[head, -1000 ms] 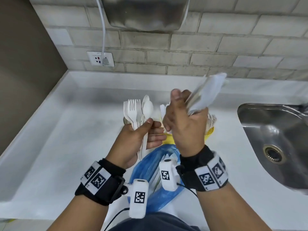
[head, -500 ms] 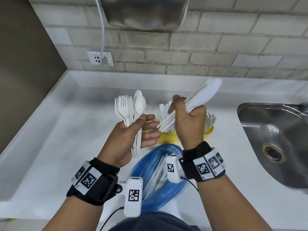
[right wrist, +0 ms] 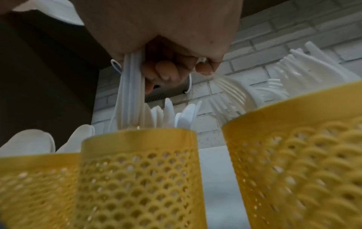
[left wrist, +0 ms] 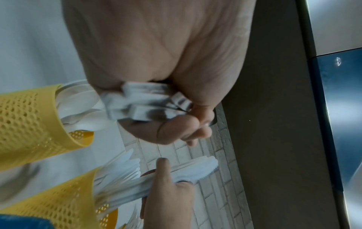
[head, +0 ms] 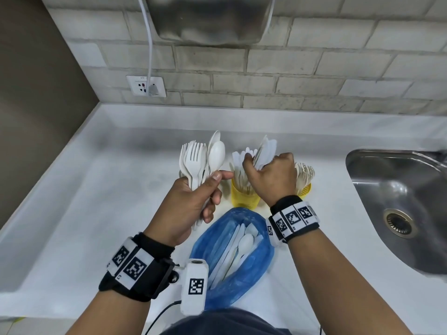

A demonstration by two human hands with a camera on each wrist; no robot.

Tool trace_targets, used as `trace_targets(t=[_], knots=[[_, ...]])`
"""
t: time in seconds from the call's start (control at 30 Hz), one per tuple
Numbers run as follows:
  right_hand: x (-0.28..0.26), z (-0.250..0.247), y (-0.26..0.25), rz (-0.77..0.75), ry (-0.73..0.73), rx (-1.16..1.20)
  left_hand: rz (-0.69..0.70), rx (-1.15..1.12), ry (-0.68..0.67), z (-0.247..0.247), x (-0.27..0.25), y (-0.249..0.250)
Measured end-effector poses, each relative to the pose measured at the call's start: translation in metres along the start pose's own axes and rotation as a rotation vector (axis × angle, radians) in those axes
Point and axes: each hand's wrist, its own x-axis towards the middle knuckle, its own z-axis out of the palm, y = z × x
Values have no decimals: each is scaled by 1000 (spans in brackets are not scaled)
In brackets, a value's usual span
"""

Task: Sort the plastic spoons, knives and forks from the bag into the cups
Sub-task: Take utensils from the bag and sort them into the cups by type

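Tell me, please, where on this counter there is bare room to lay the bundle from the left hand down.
Bare counter lies left of the left hand, between the brown side wall and the cups, and behind them up to the tiled wall. It is crowded in the middle: the yellow cups, the blue bag in front of them, and the sink on the right.

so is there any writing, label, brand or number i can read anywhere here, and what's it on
No readable words or numbers in any view.
Wall socket: a small line of print along its top edge, too small to read.
Wristbands and wrist cameras: black-and-white square code markers only, no letters.
Yellow cups, blue bag, white cutlery: no print visible.
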Motion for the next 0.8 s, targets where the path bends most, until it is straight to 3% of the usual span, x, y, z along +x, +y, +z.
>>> trace_targets(t=[0.07,0.27,0.5,0.63,0.8], knots=[[-4,1,-3,-14,-15,-88,2,6,-1,-1,0,1],[-7,18,7,102,-279,-319,13,23,-9,0,0,0],[-7,14,6,55,-351,-416,22,38,-14,0,0,0],[-5,10,6,62,-316,-301,26,42,-16,-1,0,0],[-8,-1,4,-36,-123,-87,36,48,-14,-3,0,-2]])
